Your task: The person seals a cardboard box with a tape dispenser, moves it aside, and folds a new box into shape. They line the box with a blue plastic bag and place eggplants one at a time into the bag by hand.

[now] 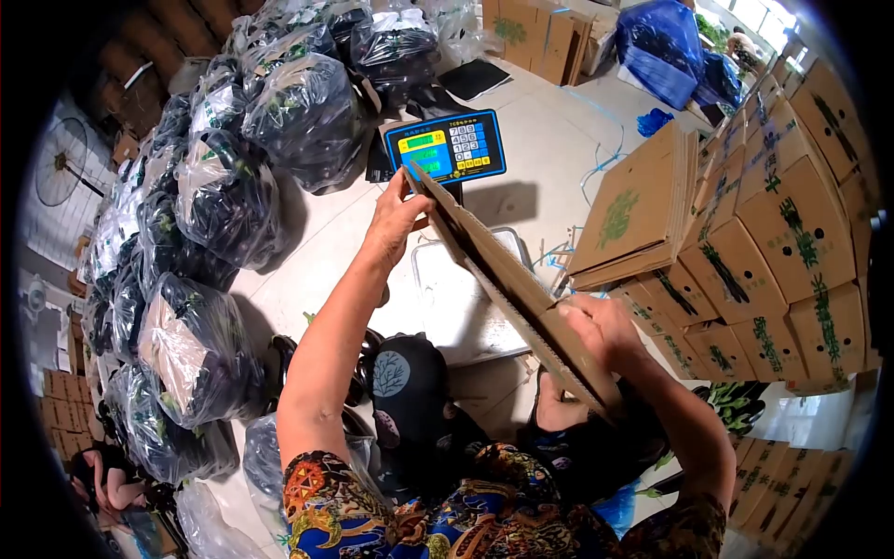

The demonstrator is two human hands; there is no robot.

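A partly flattened cardboard box [507, 284] slants across the middle of the view, seen nearly edge-on. My left hand [400, 219] grips its far upper end, thumb and fingers closed on the edge. Toward its near end, my right hand [601, 328] has its fingers closed on the right-hand panel. Below the cardboard lies the white platform [447, 317] of a weighing scale, partly covered. Just beyond my left hand stands the scale's blue-framed display [456, 147], with lit green readouts and a keypad.
Clear plastic bags of dark produce [228, 200] crowd the left side. On the right, printed cartons [745, 252] are piled high beside leaning flat cardboard sheets [624, 205]. A blue bag [659, 51] and blue strapping lie farther back. A fan [60, 160] stands far left.
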